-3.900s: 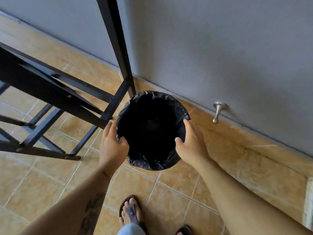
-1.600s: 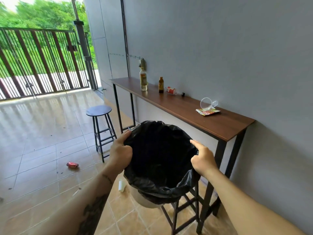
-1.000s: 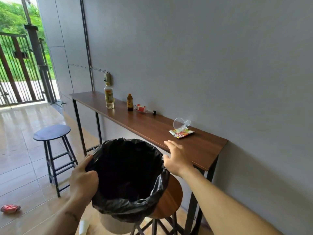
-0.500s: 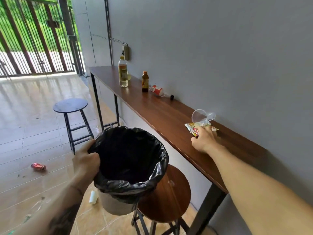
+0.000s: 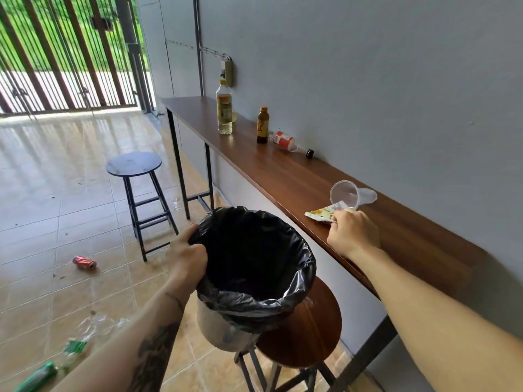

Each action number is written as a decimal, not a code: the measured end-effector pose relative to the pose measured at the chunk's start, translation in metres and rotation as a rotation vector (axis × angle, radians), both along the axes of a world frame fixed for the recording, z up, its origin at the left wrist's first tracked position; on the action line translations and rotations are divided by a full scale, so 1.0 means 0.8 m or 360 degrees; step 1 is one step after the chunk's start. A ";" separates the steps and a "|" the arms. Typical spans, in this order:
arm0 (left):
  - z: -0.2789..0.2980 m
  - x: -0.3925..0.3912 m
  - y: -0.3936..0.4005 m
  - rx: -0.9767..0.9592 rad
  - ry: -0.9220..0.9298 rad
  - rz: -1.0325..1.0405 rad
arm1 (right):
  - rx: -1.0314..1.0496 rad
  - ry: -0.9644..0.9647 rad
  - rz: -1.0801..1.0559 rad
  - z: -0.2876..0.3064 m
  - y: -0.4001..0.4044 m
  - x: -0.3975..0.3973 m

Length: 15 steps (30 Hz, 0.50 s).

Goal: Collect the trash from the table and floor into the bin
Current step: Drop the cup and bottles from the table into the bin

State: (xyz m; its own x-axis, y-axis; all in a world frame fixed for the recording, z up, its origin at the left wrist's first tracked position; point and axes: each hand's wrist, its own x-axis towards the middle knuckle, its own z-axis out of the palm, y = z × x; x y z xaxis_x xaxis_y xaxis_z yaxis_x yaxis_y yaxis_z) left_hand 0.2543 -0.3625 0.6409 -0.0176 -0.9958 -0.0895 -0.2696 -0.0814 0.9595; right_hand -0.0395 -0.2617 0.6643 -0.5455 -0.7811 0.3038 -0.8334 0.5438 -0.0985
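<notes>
Now | bin [image 5: 254,267] is gripped at its rim by left hand [image 5: 188,257] on the brown stool [image 5: 308,329] | wrapper [image 5: 321,214] on table [image 5: 283,176] is pinched by curled right hand [image 5: 352,233] | wrapper should be slid clear of the tipped plastic cup [image 5: 349,195], then dropped over the liner.

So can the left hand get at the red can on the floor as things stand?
Probably not yet: the left hand grips the bin rim at stool height, and the red can lies on the tiles, well below and apart from it.

left hand [image 5: 189,257] gripping, right hand [image 5: 352,232] curled
</notes>
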 end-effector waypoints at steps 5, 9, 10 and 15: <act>0.002 0.000 -0.008 0.0021 0.0042 -0.0132 | -0.0080 -0.0058 0.0336 0.000 -0.013 0.071; -0.002 -0.001 -0.015 0.0048 0.0069 -0.0135 | 0.0067 -0.0177 0.0580 -0.010 -0.020 0.129; -0.004 -0.001 -0.017 0.0062 0.0075 -0.0156 | 0.0129 -0.0233 0.0625 -0.012 -0.022 0.138; -0.011 -0.009 -0.023 0.0109 0.0095 -0.0194 | -0.0649 -0.0171 0.0612 -0.001 -0.015 0.126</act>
State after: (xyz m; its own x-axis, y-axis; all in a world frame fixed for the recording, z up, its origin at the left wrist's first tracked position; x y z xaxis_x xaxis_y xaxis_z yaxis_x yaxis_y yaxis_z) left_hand 0.2474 -0.3810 0.6321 -0.1452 -0.9776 -0.1524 -0.2243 -0.1175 0.9674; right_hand 0.0616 -0.2738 0.6634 -0.2896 -0.7608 0.5808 -0.9376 0.1034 -0.3321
